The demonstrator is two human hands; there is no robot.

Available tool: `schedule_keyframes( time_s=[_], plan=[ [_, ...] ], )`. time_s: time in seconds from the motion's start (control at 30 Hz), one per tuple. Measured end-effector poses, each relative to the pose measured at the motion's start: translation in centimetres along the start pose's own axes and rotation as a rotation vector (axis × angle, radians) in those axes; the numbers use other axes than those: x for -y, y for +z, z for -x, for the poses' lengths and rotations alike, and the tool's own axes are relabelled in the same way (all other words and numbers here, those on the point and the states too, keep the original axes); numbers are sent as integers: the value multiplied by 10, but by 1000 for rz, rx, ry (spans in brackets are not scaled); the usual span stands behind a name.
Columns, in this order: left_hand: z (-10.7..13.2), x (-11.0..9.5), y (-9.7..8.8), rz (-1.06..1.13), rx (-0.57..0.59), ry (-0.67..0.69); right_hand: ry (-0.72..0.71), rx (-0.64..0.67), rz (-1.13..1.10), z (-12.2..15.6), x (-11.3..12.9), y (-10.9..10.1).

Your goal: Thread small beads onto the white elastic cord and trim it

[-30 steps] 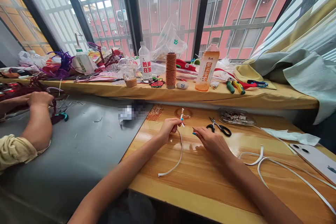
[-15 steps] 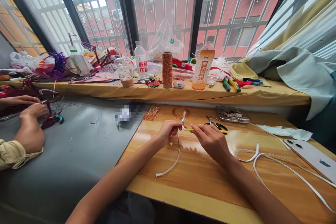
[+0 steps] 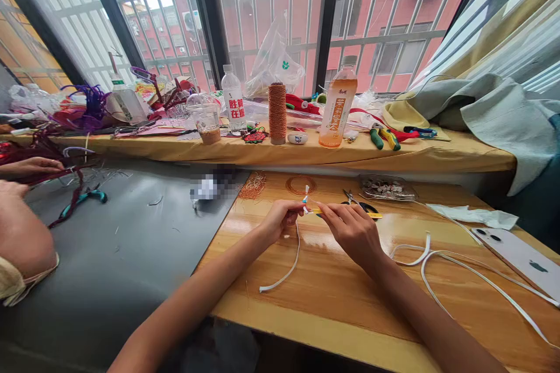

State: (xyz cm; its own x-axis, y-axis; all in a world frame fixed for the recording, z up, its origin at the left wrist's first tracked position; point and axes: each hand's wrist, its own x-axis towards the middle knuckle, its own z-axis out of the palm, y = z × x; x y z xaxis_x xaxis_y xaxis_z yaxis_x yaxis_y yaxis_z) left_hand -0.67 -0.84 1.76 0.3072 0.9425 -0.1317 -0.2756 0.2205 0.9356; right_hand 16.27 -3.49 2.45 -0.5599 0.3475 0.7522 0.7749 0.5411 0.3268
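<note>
My left hand (image 3: pixel 282 218) is pinched on a white cord (image 3: pixel 294 262), whose short end sticks up above the fingertips with a small bright blue piece on it. The cord's longer tail hangs below and curves over the wooden table. Close beside it, my right hand (image 3: pixel 350 226) has its thumb and fingers closed on a thin yellow tool (image 3: pixel 374 215), and its tip reaches the cord at the left fingertips. The tool's exact kind is too small to tell. Just behind the hands lie a coil of copper-coloured wire (image 3: pixel 301 178) and black-handled scissors (image 3: pixel 370 208).
More white cord (image 3: pixel 431 271) loops on the right by a phone (image 3: pixel 520 259) and a tissue (image 3: pixel 475 217). A clear tray (image 3: pixel 387 188) holds small pieces. On the ledge stand a wire spool (image 3: pixel 277 113) and a tea bottle (image 3: pixel 339 108). Another person's arm (image 3: pixel 26 227) is at left.
My hands stay nearly in place, still at the cord with the yellow tool. At left, the other person's hands have moved apart, and the near arm has shifted left.
</note>
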Motion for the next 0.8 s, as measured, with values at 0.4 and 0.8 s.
schedule_keyframes(
  time_s=[0.4, 0.8],
  plan=[
    [2, 2, 3, -30, -5, -19, -64, 4, -15, 2, 2, 4],
    [2, -4, 3, -331, 29, 152, 0, 222, -150, 3, -1, 6]
  ],
)
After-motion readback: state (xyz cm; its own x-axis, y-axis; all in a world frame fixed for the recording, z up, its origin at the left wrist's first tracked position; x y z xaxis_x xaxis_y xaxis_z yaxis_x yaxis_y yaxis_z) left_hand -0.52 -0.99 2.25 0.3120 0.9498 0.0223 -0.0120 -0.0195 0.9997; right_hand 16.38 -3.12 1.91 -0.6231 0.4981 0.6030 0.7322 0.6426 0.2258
